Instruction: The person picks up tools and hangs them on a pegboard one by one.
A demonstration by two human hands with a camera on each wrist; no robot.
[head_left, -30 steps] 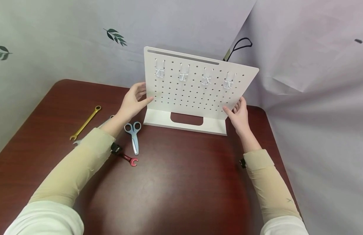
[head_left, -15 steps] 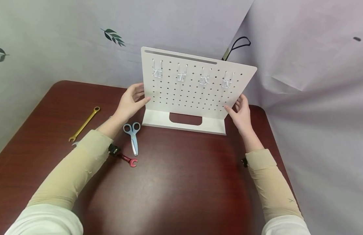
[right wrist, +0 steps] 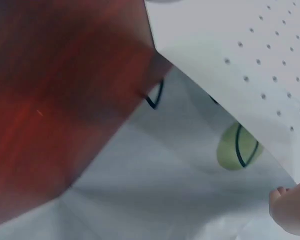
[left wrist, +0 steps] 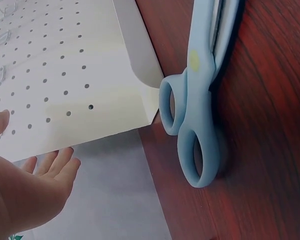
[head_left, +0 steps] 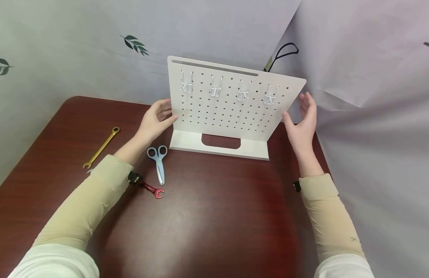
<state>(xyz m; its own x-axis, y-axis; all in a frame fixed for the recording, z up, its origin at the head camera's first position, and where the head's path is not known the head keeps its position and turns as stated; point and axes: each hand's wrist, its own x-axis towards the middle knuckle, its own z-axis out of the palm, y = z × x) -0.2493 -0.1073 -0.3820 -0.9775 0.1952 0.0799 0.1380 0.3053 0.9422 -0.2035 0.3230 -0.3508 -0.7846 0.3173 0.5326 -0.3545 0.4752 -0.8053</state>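
A white pegboard [head_left: 207, 108] stands tilted on its slotted base at the back of the table, with several clear hooks [head_left: 216, 91] along its upper part. At its left edge my left hand [head_left: 152, 124] holds the board, thumb in front and fingers behind; the left wrist view shows this hand [left wrist: 27, 195] around the edge. My right hand [head_left: 302, 133] is beside the right edge with fingers spread, its thumb tip close to the board; whether it touches cannot be told. Only part of that hand [right wrist: 294, 207] shows in the right wrist view.
Blue-handled scissors [head_left: 160, 168] lie in front of the board's left side. A red wrench [head_left: 155, 191] is partly hidden by the left forearm, and a yellow wrench [head_left: 102, 147] lies farther left. A black loop [head_left: 287, 50] sticks up behind the board.
My right hand has let go of the board's right edge and moved up and to the right, its fingers spreading. The left hand and the pegboard have hardly moved.
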